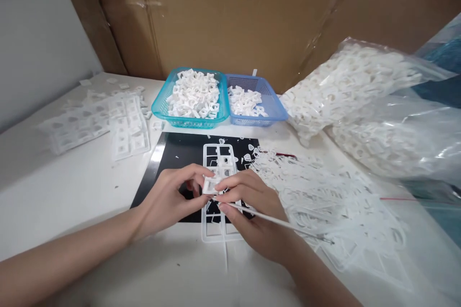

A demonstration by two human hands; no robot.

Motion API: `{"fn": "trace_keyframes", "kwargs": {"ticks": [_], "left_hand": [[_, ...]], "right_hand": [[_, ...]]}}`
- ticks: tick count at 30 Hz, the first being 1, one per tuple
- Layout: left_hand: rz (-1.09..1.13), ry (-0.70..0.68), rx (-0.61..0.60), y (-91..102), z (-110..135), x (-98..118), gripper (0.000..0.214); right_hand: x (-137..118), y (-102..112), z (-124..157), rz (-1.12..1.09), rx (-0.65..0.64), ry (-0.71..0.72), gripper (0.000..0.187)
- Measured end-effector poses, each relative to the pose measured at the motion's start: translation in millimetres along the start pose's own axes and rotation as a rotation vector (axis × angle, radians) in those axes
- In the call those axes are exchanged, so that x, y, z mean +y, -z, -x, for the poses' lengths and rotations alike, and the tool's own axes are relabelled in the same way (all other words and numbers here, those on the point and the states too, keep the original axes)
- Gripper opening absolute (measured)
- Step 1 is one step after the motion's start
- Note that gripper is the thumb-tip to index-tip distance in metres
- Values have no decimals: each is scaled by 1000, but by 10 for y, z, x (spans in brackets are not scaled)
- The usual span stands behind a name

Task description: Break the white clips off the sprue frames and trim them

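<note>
My left hand [169, 199] and my right hand [254, 213] meet over a white plastic frame [220, 160] that lies on a black mat [173, 165]. Both pinch a small white square part [211, 185] still at the frame. My right hand also holds a thin white stick [288, 224] that points out to the right. Fingers of both hands are curled closed around the part.
A teal basket [158, 108] full of white parts and a blue basket [275, 108] with fewer stand behind the mat. Stacked white frames [93, 122] lie at the left. A heap of emptied frames [324, 192] and clear bags [378, 105] of parts fill the right.
</note>
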State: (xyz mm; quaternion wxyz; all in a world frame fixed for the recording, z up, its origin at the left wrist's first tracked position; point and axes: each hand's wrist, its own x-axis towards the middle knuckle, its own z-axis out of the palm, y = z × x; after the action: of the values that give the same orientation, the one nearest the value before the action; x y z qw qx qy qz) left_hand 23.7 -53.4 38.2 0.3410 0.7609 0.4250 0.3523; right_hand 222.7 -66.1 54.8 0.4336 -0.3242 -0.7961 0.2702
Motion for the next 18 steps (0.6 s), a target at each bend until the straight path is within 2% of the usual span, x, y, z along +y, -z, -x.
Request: {"fn": "trace_keyframes", "kwargs": {"ticks": [8, 18], "left_hand": [[6, 55, -5, -3, 91, -193, 21], [18, 49, -49, 22, 119, -215, 21]], "right_hand": [[68, -72, 24, -62, -13, -123, 14], [100, -84, 55, -60, -110, -145, 13]]}}
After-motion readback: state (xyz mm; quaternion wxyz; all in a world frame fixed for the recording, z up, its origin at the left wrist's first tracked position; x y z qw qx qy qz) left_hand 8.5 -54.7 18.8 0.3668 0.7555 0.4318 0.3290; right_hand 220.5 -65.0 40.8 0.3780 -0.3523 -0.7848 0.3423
